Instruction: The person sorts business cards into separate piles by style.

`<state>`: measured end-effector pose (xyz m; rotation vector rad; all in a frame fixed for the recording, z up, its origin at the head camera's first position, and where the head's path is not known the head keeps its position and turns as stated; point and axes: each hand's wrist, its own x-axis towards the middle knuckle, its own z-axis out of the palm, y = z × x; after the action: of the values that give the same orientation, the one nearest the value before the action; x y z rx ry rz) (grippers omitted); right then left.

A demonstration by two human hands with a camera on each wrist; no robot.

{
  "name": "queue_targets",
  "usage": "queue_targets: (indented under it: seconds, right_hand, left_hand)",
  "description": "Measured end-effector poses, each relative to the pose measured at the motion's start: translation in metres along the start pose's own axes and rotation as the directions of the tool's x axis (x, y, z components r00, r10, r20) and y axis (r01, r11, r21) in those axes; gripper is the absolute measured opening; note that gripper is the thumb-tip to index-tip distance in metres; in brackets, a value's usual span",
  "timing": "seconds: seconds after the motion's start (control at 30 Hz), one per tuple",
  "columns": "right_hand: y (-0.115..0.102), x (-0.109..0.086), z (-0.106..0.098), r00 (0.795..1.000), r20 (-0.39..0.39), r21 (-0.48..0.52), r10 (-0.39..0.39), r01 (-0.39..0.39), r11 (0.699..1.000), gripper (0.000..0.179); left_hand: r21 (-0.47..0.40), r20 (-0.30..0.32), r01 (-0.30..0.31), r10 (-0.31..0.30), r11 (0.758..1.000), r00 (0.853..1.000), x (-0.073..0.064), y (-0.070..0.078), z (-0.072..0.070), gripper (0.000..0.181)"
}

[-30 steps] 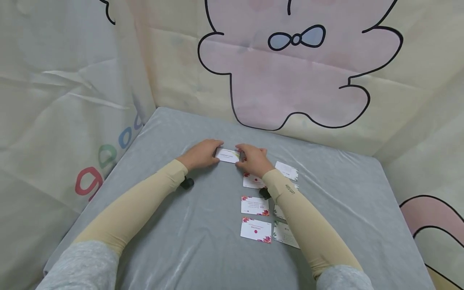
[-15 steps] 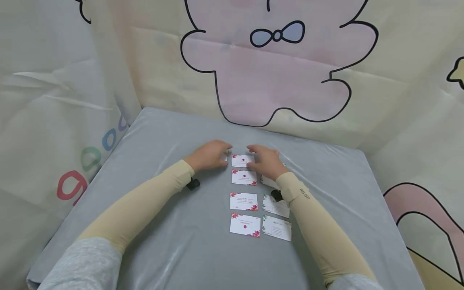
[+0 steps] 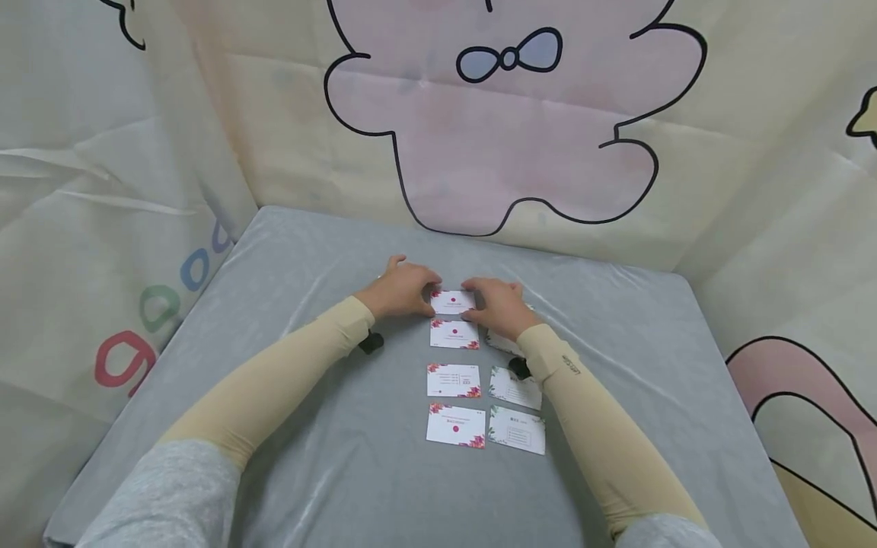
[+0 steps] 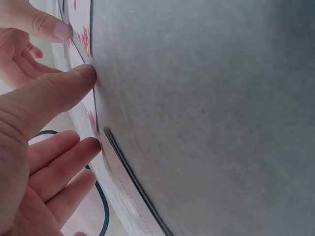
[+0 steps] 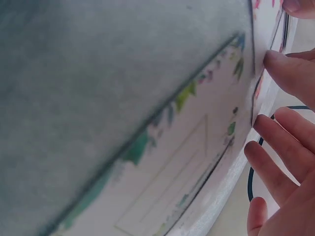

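Observation:
Both hands are at a white business card with a red dot and red floral corners, at the far end of the left column. My left hand pinches its left end, thumb at the near corner and forefinger at the far corner. On the right end, my right hand does the same; its other fingers spread loosely in the right wrist view. A small stack of cards lies beside the left fingertips in the left wrist view, hidden behind that hand in the head view.
Nearer me lie more red floral cards in the same column. A column of green-leaf cards runs to its right, partly under the right forearm. A grey cloth covers the table, which meets a printed curtain behind.
Both hands have gone from a white card with a green corner, farther left, to the red floral card. They have closed in on its two ends since half a second ago. The head view has shifted.

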<state>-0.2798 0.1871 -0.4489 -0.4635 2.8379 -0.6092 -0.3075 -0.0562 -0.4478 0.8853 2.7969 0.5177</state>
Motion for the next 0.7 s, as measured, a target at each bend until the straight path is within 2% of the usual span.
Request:
queue_targets:
  seconds: [0.17,0.37,0.57,0.7]
  right_hand:
    - [0.0000,0.0003,0.0044,1.000,-0.016,0.013,-0.006,0.007,1.000,0.058]
    - [-0.0012,0.0038,0.0050,1.000,-0.006,-0.009,-0.006,0.006,1.000,0.062]
    - [0.0000,0.0072,0.0022,1.000,-0.029,0.003,0.011,-0.011,1.000,0.064]
    - [-0.0027,0.0060,0.0040,0.998,-0.052,0.002,0.019,-0.019,1.000,0.063]
  left_hand:
    - [-0.003,0.010,0.002,-0.002,1.000,1.000,0.0004,0.0011,0.0008,0.058]
    - [-0.029,0.004,0.025,-0.025,0.999,1.000,-0.0022,0.0019,0.0005,0.066]
    - [-0.020,-0.012,0.014,-0.014,1.000,1.000,-0.0003,0.0034,-0.0062,0.064]
    - [-0.017,-0.012,0.004,-0.005,1.000,1.000,-0.0005,0.0025,-0.0059,0.064]
